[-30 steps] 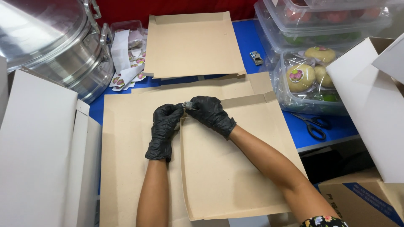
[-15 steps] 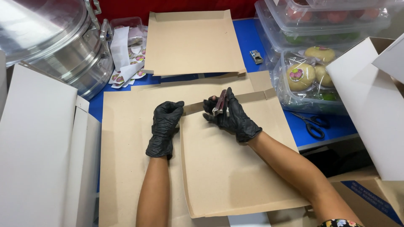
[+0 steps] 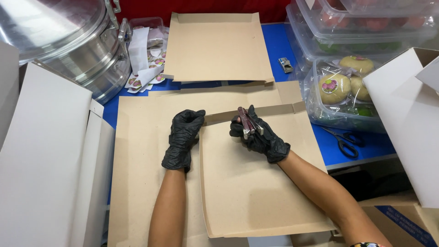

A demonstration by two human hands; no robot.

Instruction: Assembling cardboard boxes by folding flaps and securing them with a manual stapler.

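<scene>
Left hand [image 3: 182, 139] pinned the folded flap [image 3: 219, 116] of the cardboard sheet [image 3: 256, 183] while the right hand [image 3: 258, 135], its grip clenched around a stapler [image 3: 248, 122], met that flap.

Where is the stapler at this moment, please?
In the head view the stapler is in the gloved right hand, just right of centre, at the folded top edge of the brown cardboard sheet; the left hand presses that edge beside it.
</scene>
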